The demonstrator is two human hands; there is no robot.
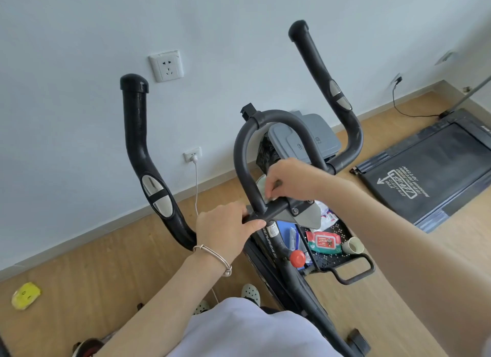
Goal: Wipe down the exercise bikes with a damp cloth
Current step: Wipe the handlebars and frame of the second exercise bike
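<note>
The black exercise bike's handlebar point(138, 144) rises in two long horns with silver pulse pads. A loop bar point(240, 154) arches over its centre. My left hand point(228, 229), with a bracelet on the wrist, grips the crossbar point(276, 211) just left of the stem. My right hand point(289, 181) reaches over the loop bar's base by the grey bracket point(305, 215), fingers curled down. A pale cloth point(261, 187) shows under those fingers, mostly hidden by the hand and bar.
A black perforated tray point(345, 258) on the floor holds a wet-wipe pack point(322, 242) and a cup point(353, 246). A red knob point(297, 258) sits on the frame. A grey bin point(313, 136), a treadmill point(430, 176) and a yellow object point(25, 295) stand around.
</note>
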